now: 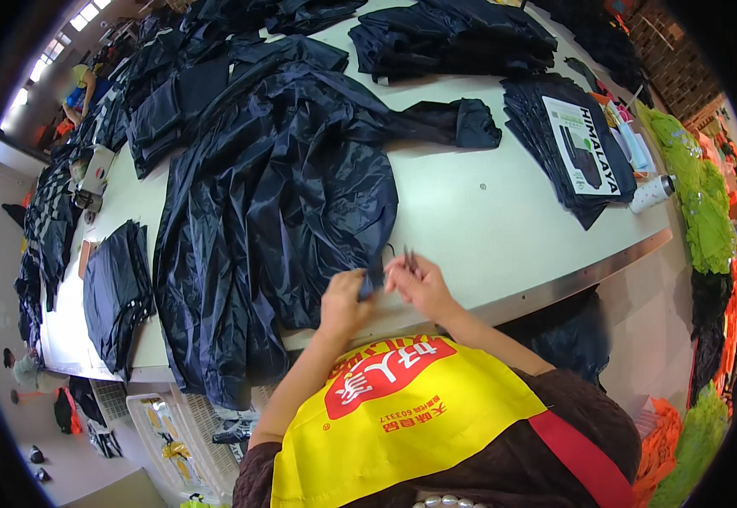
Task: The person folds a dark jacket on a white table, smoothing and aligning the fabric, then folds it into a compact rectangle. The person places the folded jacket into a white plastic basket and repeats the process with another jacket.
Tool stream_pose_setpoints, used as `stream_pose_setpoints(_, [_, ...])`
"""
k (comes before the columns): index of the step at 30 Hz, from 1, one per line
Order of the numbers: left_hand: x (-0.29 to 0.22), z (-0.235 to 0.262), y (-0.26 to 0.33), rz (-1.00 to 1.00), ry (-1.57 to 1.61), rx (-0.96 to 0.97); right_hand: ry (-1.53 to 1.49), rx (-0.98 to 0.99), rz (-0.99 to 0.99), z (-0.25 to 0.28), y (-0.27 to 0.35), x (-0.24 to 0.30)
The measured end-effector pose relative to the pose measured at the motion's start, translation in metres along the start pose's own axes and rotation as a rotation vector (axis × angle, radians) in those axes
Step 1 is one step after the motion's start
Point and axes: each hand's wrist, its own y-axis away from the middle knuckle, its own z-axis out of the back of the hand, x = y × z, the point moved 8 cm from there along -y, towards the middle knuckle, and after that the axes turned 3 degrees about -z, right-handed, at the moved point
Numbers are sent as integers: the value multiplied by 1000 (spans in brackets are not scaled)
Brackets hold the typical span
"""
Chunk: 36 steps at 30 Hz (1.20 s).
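Note:
A large, dark navy, shiny garment [275,186] is spread over the pale table, wrinkled, with one sleeve [449,124] stretched out to the right. Near the table's front edge, my left hand [345,303] pinches a dark edge of this garment. Just to its right is my right hand [423,289], its fingers closed around a small, dark metal tool [410,257] that looks like thread snips. The tool is partly hidden by the fingers, and its tip points away from me.
Folded dark garments [119,296] lie left, and a dark pile [453,41] lies at the back. On the right are flat black packages [567,148] and a white bottle [652,194]. Lime-green fabric [690,195] hangs beyond. A white crate [169,444] stands lower left. Another person [80,89] is far left.

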Motion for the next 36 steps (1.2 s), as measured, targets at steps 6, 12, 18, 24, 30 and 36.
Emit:
stream_pose_setpoints(6, [5,81,-15,419,1265,-548,-509,-339,-289,13,-53,-67])
stream_pose_setpoints(12, [-64,135,-26,-308,-167,-19,-698,-34,-126,-34,-90,-72])
stream_pose_setpoints(18, [-7,124,49,-217,-341,538,701,-572,334,54,8,12])
stream_pose_setpoints(24, [48,51,89,196,-236,1023,1097,-570,266,114,36,-27])
stream_pose_setpoints(30, [11,54,22,124,-143,688,752,-984,131,233,-52,50])
stream_pose_setpoints(36, [33,-36,41,-152,-485,508,566,-1264,-95,293,-116,34])
